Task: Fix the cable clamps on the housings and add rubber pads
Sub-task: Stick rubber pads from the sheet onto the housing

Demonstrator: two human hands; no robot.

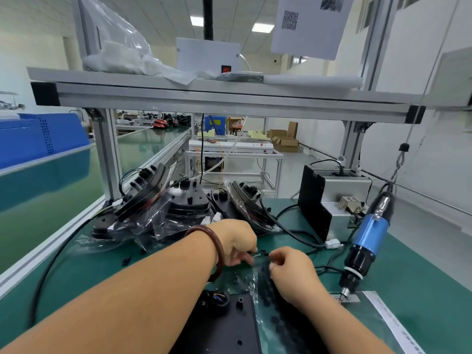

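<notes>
The rubber pad sheet (278, 310) lies bagged just beside the housing (229, 328), kept near for peeling, I judge. My left hand (237, 241) pinches a small dark piece (261, 253) above it. My right hand (291, 269) curls alongside, its hold unclear. The screwdriver (367, 241) hangs near, on the right.

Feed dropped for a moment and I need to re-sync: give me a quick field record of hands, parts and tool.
left hand: pinches a small black part, just beyond the pad sheet
right hand: fingers curled over the pad sheet; what it holds is unclear
pad sheet: black, in clear wrap, right of the housing
housing: black, lying flat, nearest the camera
screwdriver: blue, hanging at right, untouched, tip down
bagged housings: piled behind the hands
</notes>
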